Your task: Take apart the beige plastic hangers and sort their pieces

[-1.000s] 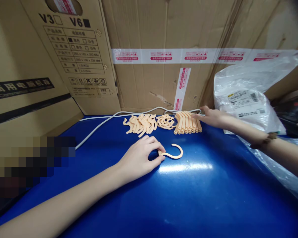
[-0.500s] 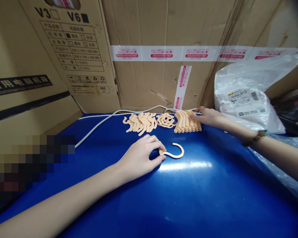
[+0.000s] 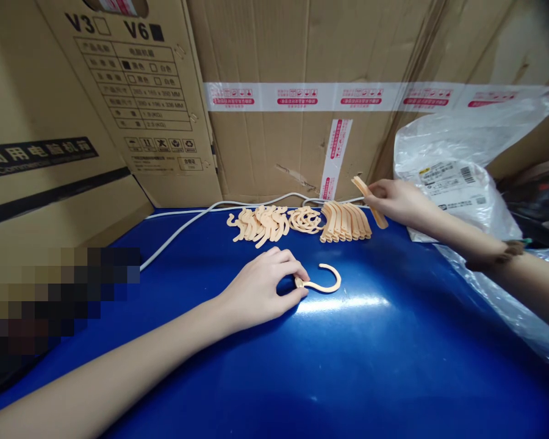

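Observation:
Resting on the blue tabletop, my left hand (image 3: 266, 286) pinches the base of a peach-coloured hanger hook (image 3: 333, 284), whose curved end points right. My right hand (image 3: 401, 204) is raised at the back right, fingers closed on a peach plastic hanger arm (image 3: 379, 215) held at a slant. Just left of it lies a row of matching hanger arms (image 3: 345, 222), side by side. Beyond my left hand are a heap of curved pieces (image 3: 263, 224) and a smaller pile of hooks (image 3: 304, 219), all the same peach colour.
Large cardboard boxes (image 3: 274, 152) stand along the back and left of the blue table (image 3: 348, 372). A white cable (image 3: 178, 233) runs along the rear edge. At the right are a white plastic bag (image 3: 457, 189) with a label and clear plastic film (image 3: 498, 305).
My right hand has lifted one hanger arm from the right end of the row and moved right with it. My left hand stays nearly still, holding the hook.

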`<action>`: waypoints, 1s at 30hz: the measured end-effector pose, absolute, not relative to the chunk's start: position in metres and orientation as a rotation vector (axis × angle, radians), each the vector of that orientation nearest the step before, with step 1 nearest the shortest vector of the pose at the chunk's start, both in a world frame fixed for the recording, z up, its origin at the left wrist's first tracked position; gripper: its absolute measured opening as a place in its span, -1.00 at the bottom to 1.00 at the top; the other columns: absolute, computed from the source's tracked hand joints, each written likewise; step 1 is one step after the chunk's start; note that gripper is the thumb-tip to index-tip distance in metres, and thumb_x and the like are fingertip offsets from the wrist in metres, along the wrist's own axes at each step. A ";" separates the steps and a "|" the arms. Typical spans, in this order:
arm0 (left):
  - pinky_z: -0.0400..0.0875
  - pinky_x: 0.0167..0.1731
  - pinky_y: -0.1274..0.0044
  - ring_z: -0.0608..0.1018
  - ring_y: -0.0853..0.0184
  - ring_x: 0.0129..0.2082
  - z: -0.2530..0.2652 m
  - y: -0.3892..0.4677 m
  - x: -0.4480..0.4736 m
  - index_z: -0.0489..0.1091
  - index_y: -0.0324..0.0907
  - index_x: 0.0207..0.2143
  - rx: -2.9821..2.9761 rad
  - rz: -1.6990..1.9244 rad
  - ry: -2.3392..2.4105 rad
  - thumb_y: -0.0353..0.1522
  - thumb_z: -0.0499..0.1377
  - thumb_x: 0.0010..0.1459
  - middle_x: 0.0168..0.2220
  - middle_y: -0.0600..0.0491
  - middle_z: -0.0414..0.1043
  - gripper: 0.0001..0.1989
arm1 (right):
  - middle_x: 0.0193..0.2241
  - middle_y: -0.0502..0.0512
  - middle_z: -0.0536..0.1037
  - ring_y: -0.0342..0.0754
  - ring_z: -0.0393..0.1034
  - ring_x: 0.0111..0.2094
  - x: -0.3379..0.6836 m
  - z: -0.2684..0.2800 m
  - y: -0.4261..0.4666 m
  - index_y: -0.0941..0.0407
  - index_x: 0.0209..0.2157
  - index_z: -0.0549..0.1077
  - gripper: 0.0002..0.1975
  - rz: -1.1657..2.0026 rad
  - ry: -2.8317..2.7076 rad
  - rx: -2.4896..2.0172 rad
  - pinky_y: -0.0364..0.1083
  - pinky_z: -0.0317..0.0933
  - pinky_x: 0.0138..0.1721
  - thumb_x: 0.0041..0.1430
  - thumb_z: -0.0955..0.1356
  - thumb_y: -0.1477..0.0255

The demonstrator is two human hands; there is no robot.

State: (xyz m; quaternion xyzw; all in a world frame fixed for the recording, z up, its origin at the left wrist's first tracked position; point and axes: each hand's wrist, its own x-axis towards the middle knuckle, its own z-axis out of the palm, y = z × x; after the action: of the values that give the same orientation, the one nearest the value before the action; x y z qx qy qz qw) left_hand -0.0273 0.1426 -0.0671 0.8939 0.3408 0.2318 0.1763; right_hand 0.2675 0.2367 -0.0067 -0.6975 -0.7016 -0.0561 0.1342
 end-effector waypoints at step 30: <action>0.34 -0.11 0.39 0.48 0.24 -0.12 -0.072 0.157 -0.032 0.46 -0.10 -0.16 2.533 0.697 1.242 -0.25 0.18 0.25 -0.16 0.09 0.50 -0.84 | -0.17 0.19 0.54 -0.02 0.46 -0.19 0.212 -0.065 0.155 0.16 -0.02 0.40 -0.75 0.031 -2.588 -0.860 -0.05 0.37 -0.19 0.34 0.24 0.40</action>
State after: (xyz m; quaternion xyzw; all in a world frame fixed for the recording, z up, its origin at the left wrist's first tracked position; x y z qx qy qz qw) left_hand -0.0321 0.1570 -0.0715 0.8657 0.4243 0.2381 0.1176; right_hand 0.2123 0.1547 -0.0648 -0.3087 -0.9286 0.0111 0.2058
